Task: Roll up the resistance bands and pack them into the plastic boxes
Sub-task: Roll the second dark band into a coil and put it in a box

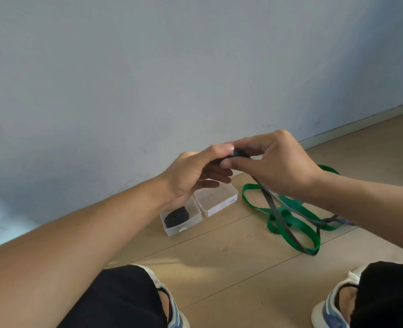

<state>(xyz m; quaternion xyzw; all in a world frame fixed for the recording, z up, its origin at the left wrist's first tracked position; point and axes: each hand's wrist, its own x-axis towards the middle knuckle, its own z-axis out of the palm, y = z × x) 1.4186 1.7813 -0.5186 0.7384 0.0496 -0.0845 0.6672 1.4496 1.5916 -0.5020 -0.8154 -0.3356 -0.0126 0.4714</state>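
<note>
My left hand point(195, 176) and my right hand point(274, 162) meet in mid-air and both pinch the small rolled start of a dark grey resistance band point(239, 153). Its loose length point(278, 216) hangs down to the floor and runs over a green band point(297, 221) lying in loops at the right. Below my hands stand two clear plastic boxes side by side. The left box point(172, 229) holds a rolled black band point(176, 217). The right box point(219, 208) shows nothing inside.
A pale blue wall point(148, 79) with a skirting board rises just behind the boxes. The floor point(219, 252) is light wood. My knees in black shorts and my two shoes fill the bottom edge.
</note>
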